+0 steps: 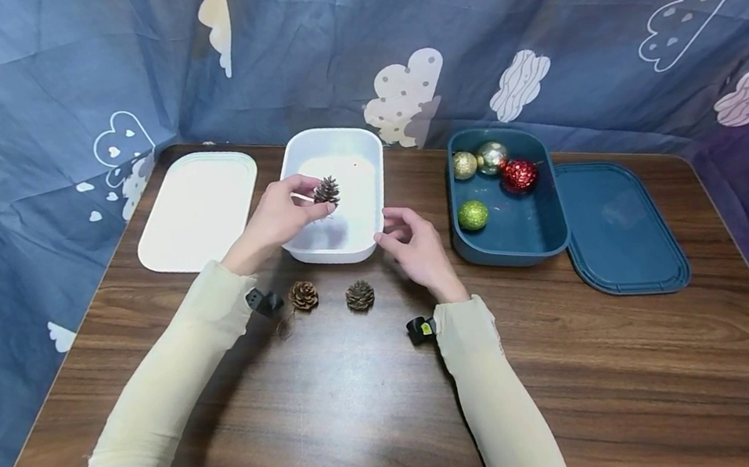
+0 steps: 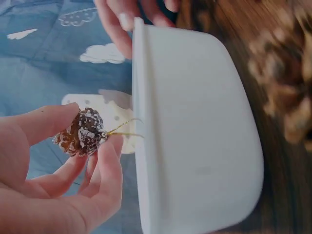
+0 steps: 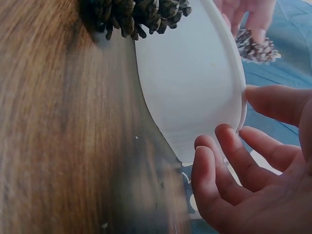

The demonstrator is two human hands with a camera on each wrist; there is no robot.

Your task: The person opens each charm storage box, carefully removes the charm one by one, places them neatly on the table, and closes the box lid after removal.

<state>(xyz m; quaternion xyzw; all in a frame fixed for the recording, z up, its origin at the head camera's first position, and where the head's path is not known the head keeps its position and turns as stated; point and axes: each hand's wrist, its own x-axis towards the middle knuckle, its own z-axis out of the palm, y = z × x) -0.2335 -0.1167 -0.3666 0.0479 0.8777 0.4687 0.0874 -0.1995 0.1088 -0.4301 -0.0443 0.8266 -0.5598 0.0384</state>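
Observation:
Over the white box (image 1: 342,255), my left hand (image 1: 276,216) pinches a small pine cone (image 1: 326,191) between thumb and fingers. In the left wrist view, this pine cone (image 2: 87,131) has whitish tips and a gold cord loop (image 2: 124,129) reaching the box rim. My right hand (image 1: 413,248) holds the box's near right corner, thumb and fingertips at the rim; the right wrist view shows its other fingers curled beside the box wall (image 3: 195,83). Two more pine cones lie on the table in front of the box, a left one (image 1: 303,296) and a right one (image 1: 359,295).
A blue box (image 1: 515,253) to the right contains several ornament balls, including a red one (image 1: 519,176) and a green one (image 1: 473,215). Its blue lid (image 1: 618,225) lies beside it. On the left lies a white lid (image 1: 197,209). A cloud-patterned curtain (image 1: 294,55) hangs behind the table.

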